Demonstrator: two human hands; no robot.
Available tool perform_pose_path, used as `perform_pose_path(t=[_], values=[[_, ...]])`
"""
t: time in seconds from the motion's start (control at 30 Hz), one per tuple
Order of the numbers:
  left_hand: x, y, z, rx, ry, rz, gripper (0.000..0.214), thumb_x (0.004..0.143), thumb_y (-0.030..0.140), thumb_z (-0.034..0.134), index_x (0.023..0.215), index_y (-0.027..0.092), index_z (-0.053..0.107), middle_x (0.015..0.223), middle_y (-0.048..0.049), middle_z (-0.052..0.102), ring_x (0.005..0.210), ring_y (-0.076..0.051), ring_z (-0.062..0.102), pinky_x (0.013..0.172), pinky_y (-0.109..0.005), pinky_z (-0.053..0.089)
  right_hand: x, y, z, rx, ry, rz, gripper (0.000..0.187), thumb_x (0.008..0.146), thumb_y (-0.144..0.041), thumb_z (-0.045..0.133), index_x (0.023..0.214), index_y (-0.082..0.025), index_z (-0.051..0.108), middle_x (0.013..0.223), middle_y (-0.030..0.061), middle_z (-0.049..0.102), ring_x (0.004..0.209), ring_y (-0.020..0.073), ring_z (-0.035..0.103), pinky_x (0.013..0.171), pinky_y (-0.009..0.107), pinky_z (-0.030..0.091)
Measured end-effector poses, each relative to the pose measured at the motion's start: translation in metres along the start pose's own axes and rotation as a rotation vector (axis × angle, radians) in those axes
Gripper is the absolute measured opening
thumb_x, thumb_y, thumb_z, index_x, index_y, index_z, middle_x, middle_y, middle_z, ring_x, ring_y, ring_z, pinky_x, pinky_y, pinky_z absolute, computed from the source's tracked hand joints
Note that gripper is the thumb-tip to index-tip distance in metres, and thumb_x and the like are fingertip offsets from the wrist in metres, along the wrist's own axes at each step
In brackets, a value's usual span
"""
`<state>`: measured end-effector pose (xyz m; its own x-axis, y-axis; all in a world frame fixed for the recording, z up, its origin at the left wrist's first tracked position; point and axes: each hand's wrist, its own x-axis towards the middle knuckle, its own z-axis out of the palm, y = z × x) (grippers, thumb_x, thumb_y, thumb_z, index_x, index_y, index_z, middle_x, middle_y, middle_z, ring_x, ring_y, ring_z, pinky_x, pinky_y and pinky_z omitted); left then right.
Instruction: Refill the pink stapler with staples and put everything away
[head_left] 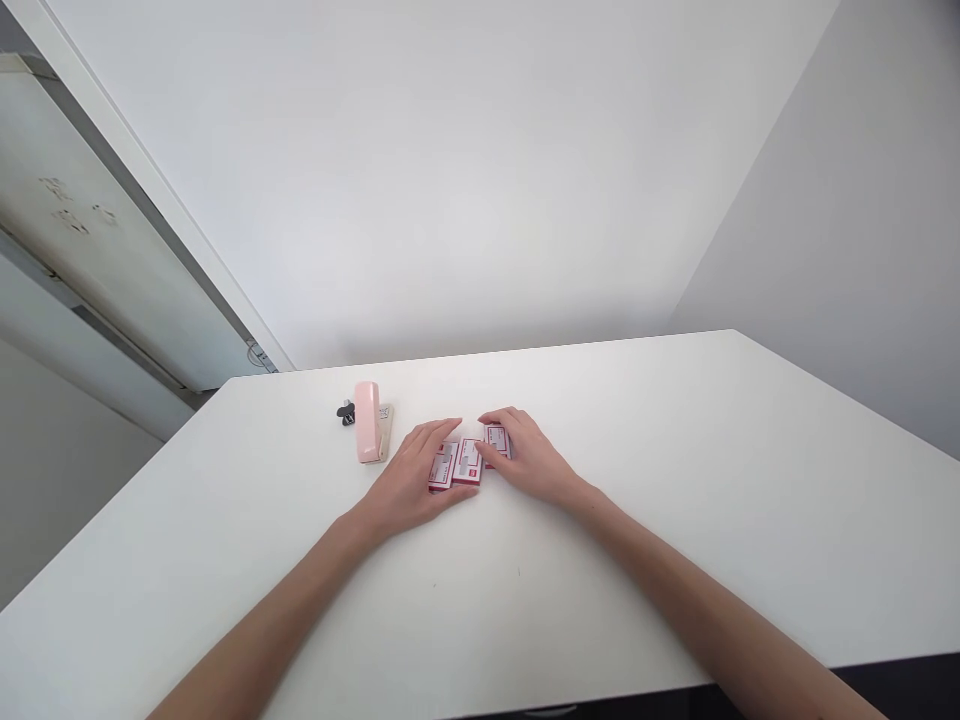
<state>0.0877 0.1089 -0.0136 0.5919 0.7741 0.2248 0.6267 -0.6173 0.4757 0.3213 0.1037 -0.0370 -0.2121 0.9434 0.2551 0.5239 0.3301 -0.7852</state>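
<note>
Three small red-and-white boxes, which look like staple boxes, lie flat in a slanted row on the white table. My left hand [411,484] curves around the left box [442,466] and the middle box [469,461], its thumb along their near edge and its fingers at the far side. Around the right box [497,438] my right hand [534,456] is closed, thumb on the left and fingers at the far right. A narrow gap separates this box from the middle one. My fingers partly cover the left and right boxes.
Left of my left hand stands a pink stapler [367,422] with a cream base. A black binder clip [346,412] lies just beyond its left side. The white table [675,440] reaches back to a plain wall [480,180]; its near edge shows at the bottom right.
</note>
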Motion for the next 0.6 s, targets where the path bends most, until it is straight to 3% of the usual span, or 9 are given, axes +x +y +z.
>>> perform_pose_path(t=[0.33,0.47,0.6], values=[[0.002,-0.005,0.000,-0.006,0.004,-0.072,0.083,0.086,0.056,0.077,0.154,0.029,0.037,0.142,-0.0114,0.059,0.133,-0.034,0.055,0.105,-0.052,0.052,0.003,0.002,-0.005,0.066,-0.021,0.034,0.030,0.103,-0.040,0.052,0.129,-0.026,0.057,0.134,0.0087,0.064,0.126,0.0253,0.059,0.105,0.047,0.052],[0.004,-0.006,0.001,0.014,0.039,-0.058,0.074,0.090,0.053,0.074,0.151,0.029,0.041,0.133,-0.0105,0.063,0.123,-0.033,0.060,0.101,-0.052,0.052,-0.003,-0.003,-0.015,0.032,-0.136,-0.040,0.042,0.098,-0.039,0.062,0.139,-0.029,0.052,0.139,0.0095,0.059,0.132,0.0275,0.056,0.107,0.048,0.053],[0.004,-0.008,0.002,0.050,0.061,-0.063,0.079,0.087,0.055,0.076,0.152,0.029,0.040,0.132,-0.0112,0.063,0.121,-0.034,0.059,0.099,-0.052,0.053,-0.007,-0.004,-0.021,-0.021,-0.174,-0.088,0.055,0.096,-0.040,0.067,0.146,-0.032,0.046,0.144,0.0108,0.056,0.135,0.0300,0.053,0.108,0.051,0.053]])
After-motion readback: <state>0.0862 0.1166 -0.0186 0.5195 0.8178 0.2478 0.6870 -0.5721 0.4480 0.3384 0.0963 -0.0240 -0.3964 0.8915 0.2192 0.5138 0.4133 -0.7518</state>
